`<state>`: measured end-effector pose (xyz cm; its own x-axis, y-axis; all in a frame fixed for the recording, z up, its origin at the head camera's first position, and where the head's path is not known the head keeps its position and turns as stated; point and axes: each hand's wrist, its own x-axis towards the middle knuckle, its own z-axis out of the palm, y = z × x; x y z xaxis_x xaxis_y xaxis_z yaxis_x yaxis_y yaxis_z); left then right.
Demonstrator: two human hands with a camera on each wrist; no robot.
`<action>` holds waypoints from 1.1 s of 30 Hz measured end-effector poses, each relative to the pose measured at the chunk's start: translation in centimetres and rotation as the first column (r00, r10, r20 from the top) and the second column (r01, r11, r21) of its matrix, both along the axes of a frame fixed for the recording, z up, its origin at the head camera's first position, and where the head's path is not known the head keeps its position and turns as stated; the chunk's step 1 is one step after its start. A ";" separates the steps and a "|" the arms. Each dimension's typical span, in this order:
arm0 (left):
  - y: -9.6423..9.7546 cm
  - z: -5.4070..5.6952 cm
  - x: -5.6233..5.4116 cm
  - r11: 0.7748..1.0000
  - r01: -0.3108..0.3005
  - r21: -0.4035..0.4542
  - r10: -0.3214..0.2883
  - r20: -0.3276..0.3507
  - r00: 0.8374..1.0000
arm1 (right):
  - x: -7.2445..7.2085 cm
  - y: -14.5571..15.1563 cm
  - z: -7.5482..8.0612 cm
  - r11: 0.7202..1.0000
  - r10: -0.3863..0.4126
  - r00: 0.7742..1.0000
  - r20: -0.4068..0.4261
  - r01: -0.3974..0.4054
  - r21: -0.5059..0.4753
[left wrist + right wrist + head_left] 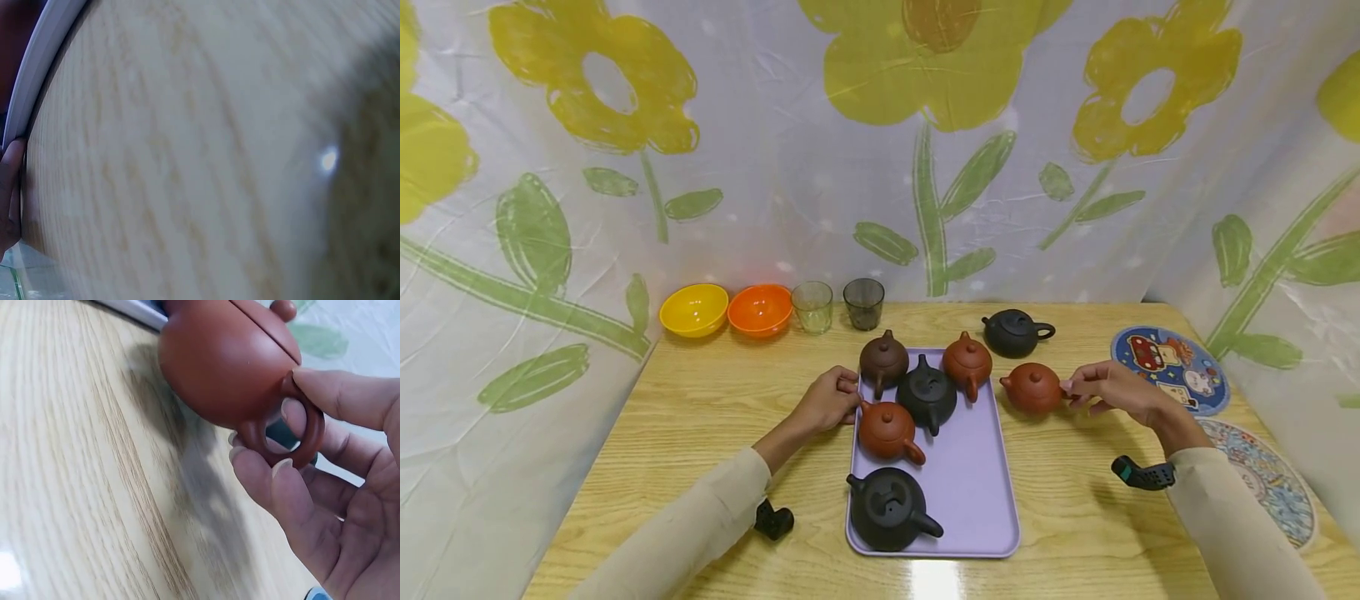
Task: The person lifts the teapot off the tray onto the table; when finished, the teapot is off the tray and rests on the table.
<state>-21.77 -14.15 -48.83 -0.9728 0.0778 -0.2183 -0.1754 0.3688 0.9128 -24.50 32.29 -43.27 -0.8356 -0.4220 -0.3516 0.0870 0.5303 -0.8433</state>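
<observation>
My right hand (1112,390) pinches the ring handle of a reddish-brown clay teapot (1033,388), just right of the lilac tray (970,500). In the right wrist view, thumb and fingers close on the handle of this teapot (225,362); its shadow falls apart from it, so it seems raised off the table. At the tray's left edge, my left hand (831,402) holds the rim with bent fingers. On the tray sit a dark brown teapot (883,363), two reddish ones (887,431) (967,363) and two black ones (927,393) (889,508).
Another black teapot (1015,333) stands behind the held one. Along the back left are a yellow bowl (695,311), an orange bowl (761,311), a greenish glass (813,307) and a dark glass (864,304). Round patterned mats (1210,375) (1277,483) lie at the right.
</observation>
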 end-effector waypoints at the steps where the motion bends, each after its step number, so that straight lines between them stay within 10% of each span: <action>1: 0.0 0.0 0.0 1.000 0.000 -0.003 0.000 -0.001 1.000 | -0.1 0.1 -0.1 1.000 0.006 1.000 -0.003 -0.006 0.001; 33: 0.0 -0.2 0.0 0.999 -0.001 0.035 0.001 0.008 1.000 | -3.8 0.1 -1.8 1.000 0.001 1.000 0.019 -0.001 -0.020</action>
